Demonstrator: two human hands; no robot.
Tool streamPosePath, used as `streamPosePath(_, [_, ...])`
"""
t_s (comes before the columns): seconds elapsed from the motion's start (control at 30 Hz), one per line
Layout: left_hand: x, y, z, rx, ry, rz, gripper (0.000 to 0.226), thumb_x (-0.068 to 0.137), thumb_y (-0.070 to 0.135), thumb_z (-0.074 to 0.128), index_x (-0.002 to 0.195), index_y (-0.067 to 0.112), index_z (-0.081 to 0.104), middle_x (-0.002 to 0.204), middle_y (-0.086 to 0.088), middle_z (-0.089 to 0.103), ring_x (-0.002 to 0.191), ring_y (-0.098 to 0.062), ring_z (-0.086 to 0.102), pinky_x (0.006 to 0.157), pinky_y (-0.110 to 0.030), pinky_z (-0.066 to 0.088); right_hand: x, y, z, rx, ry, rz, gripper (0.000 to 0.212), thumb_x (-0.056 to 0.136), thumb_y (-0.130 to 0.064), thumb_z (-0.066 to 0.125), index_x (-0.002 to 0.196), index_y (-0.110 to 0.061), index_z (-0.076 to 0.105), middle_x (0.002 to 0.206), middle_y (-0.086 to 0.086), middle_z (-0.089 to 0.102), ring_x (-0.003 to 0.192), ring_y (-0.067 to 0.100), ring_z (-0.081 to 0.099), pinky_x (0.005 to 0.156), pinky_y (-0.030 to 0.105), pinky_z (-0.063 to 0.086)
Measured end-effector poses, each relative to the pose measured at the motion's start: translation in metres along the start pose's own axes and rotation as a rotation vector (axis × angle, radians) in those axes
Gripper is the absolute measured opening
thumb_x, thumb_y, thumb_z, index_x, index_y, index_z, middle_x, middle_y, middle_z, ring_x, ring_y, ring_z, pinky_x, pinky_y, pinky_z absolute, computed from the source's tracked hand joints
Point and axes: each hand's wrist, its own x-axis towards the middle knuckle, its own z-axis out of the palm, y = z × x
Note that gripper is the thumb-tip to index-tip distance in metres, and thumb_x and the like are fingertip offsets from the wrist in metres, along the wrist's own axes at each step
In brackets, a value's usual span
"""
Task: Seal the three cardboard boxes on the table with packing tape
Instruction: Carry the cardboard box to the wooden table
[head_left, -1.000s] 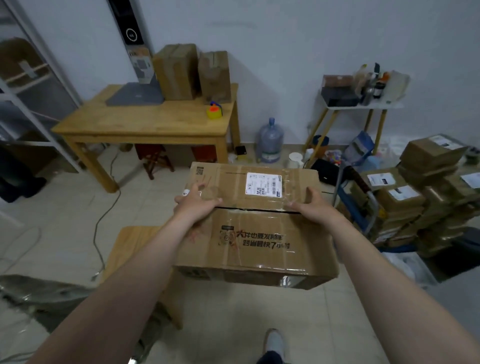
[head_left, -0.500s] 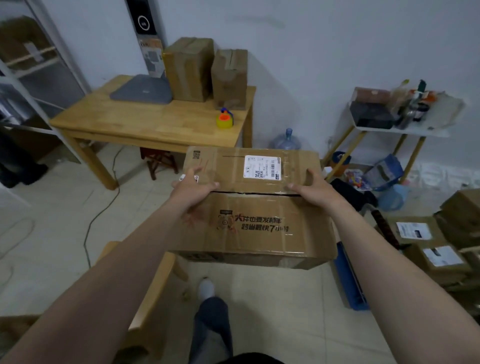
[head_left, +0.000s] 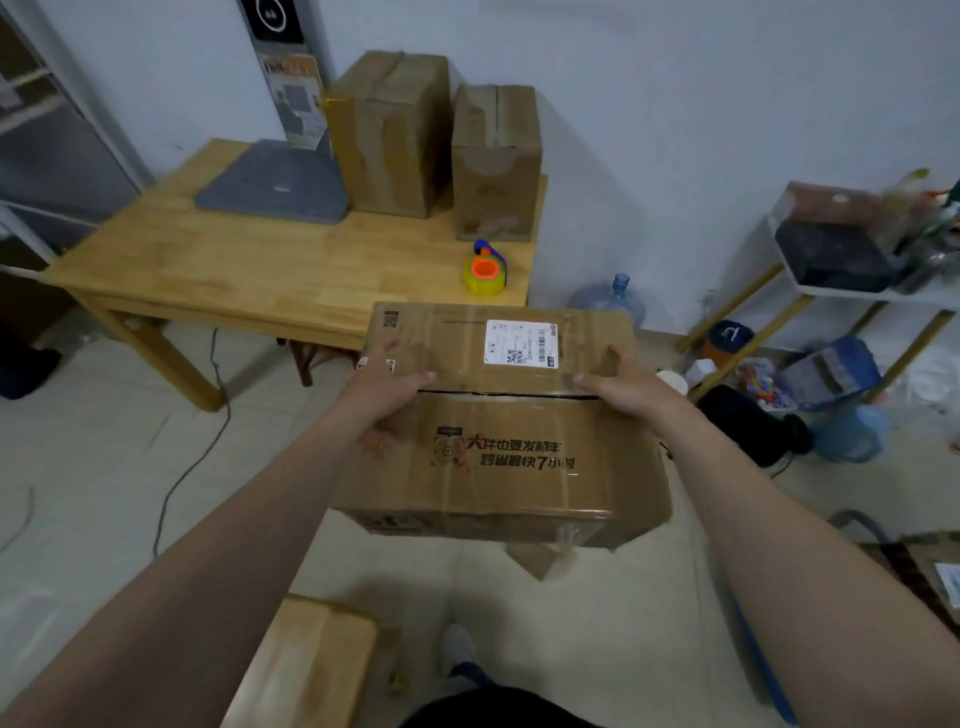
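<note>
The person holds a box (head_left: 498, 441) in the air with both hands, over the floor just near of the table's (head_left: 234, 270) right end. The left hand (head_left: 384, 387) grips the box at its left edge and the right hand (head_left: 623, 384) at its right edge. Each thumb lies along the middle seam and the fingers reach onto the far flap; how the hands wrap below the box cannot be seen. The seam between the two top flaps shows as a dark slit, and a white label (head_left: 521, 344) sits on the far flap. On the table's far right corner stand a tall box (head_left: 389, 135) and, touching or just right of it, a smaller box (head_left: 496, 161). A yellow and orange tape roll (head_left: 485, 270) sits near of the smaller box, close to the table's right edge. A grey slab (head_left: 275, 182) lies left of the tall box. A water bottle (head_left: 613, 299) stands on the floor right of the table, and a cluttered shelf (head_left: 857, 301) is at the far right.
</note>
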Motion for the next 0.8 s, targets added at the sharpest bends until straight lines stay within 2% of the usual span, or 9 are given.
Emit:
streamPosePath(0.07, [0.032,0.005,-0.024,-0.014,0.003,0.007,0.081,0.090,0.051,0.071,0.156,0.038,0.026,0.158,-0.008,0.038,0.143,-0.033,0.038,0.104,-0.038,0.037,0.030,-0.034,0.003,-0.008,-0.013,-0.015,0.095,0.088,-0.056,0.069,0.159,-0.021,0.018,0.164,0.002,0.028,0.148,0.028,0.032,0.119,0.041,0.029])
streamPosePath(0.13, [0.063,0.011,-0.045,-0.023,0.014,0.013,0.081,0.089,0.052,0.072,0.155,0.039,0.027,0.157,-0.007,0.041,0.143,-0.034,0.039,0.107,-0.040,0.037,0.057,-0.065,0.003,-0.016,-0.019,-0.024,0.093,0.088,-0.057,0.067,0.159,-0.023,0.018,0.164,0.002,0.028,0.149,0.029,0.029,0.120,0.043,0.028])
streamPosePath(0.23, [0.109,0.021,-0.078,-0.014,0.057,0.000,0.084,0.083,0.058,0.074,0.152,0.044,0.029,0.157,-0.009,0.039,0.145,-0.036,0.034,0.113,-0.047,0.036,0.097,-0.110,0.004,-0.010,-0.023,-0.046,0.095,0.088,-0.057,0.068,0.160,-0.023,0.017,0.164,0.001,0.028,0.149,0.029,0.030,0.120,0.043,0.029])
streamPosePath(0.4, [0.175,0.036,-0.126,-0.030,0.122,0.009,0.077,0.089,0.051,0.071,0.154,0.040,0.030,0.156,-0.014,0.035,0.148,-0.033,0.019,0.113,-0.045,0.031,0.162,-0.180,0.009,0.004,-0.055,-0.099,0.097,0.087,-0.056,0.069,0.160,-0.023,0.015,0.164,0.003,0.028,0.147,0.029,0.033,0.120,0.045,0.030])
streamPosePath(0.63, [0.299,0.047,-0.191,-0.049,0.181,-0.021,0.072,0.091,0.052,0.069,0.152,0.039,0.033,0.154,-0.015,0.037,0.144,-0.035,0.028,0.104,-0.041,0.036,0.273,-0.278,0.029,-0.006,-0.131,-0.116,0.097,0.087,-0.058,0.068,0.161,-0.024,0.014,0.165,0.005,0.026,0.148,0.031,0.031,0.116,0.047,0.030])
streamPosePath(0.8, [0.405,0.058,-0.249,-0.048,0.216,-0.066,0.076,0.085,0.060,0.072,0.149,0.044,0.033,0.152,-0.015,0.040,0.140,-0.037,0.034,0.106,-0.046,0.039,0.357,-0.362,0.041,-0.004,-0.179,-0.111,0.094,0.090,-0.052,0.069,0.160,-0.023,0.014,0.164,0.008,0.026,0.147,0.034,0.031,0.112,0.051,0.033])
